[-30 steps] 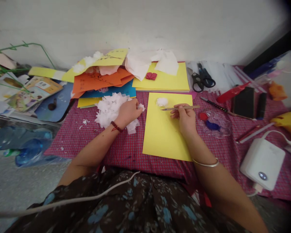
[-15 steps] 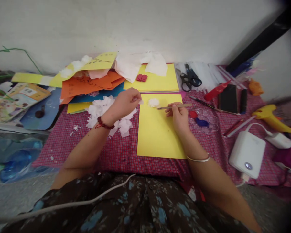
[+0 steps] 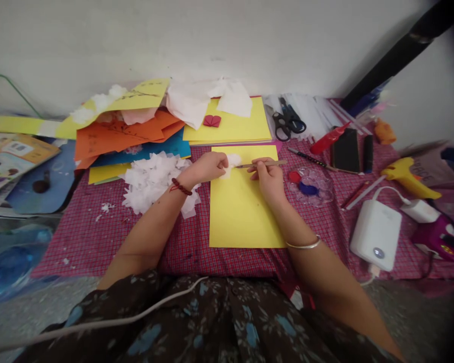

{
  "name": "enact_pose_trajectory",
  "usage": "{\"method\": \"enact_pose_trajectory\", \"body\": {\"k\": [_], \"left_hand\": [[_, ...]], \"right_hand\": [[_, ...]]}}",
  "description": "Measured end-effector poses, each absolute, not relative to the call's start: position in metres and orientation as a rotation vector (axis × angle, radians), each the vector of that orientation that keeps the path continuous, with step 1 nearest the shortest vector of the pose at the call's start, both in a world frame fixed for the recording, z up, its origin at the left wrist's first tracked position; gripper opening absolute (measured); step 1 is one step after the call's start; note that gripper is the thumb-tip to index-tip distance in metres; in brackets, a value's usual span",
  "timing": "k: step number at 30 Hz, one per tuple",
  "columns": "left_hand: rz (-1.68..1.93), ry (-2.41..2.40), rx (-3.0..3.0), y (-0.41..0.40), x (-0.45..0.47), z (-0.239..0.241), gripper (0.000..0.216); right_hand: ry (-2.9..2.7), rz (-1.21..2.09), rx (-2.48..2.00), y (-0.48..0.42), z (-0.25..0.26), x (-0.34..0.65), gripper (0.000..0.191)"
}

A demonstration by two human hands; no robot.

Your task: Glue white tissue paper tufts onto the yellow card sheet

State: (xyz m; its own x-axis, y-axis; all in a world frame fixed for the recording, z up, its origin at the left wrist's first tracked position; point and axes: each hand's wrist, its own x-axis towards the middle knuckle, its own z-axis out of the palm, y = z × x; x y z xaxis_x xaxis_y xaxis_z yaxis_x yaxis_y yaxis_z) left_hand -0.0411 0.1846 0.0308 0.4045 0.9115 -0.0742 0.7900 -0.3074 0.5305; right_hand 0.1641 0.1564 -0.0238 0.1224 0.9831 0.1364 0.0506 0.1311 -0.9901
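Grasping stick pen-fashion in right hand, presumably for fine control, and pinching tissue in left hand beside puff, with pile at left, seemingly for reach.

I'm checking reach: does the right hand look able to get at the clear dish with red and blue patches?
Probably yes: the clear dish sits just beside the right hand, with nothing visible blocking the way, though that hand holds a slim tool.
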Motion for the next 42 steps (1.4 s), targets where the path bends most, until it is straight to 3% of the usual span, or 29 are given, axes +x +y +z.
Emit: {"method": "enact_pose_trajectory", "body": {"k": [5,13,20,42], "left_hand": [[0.267,1.406,2.117,0.187,-0.044,0.029,0.015],[0.593,1.385,2.106,0.183,-0.026,0.019,0.013],[0.668,1.551,2.114,0.184,-0.015,0.005,0.009],[0.743,1.665,2.100,0.193,-0.027,-0.010,0.021]], "right_hand": [[-1.194,0.994,-1.169,0.157,-0.024,0.163,0.028],[-1.203,1.005,-1.163,0.157,-0.024,0.163,0.030],[-1.134,1.015,-1.138,0.156,-0.022,0.165,0.033],[-1.372,0.886,-1.132,0.148,-0.024,0.161,0.032]]}}
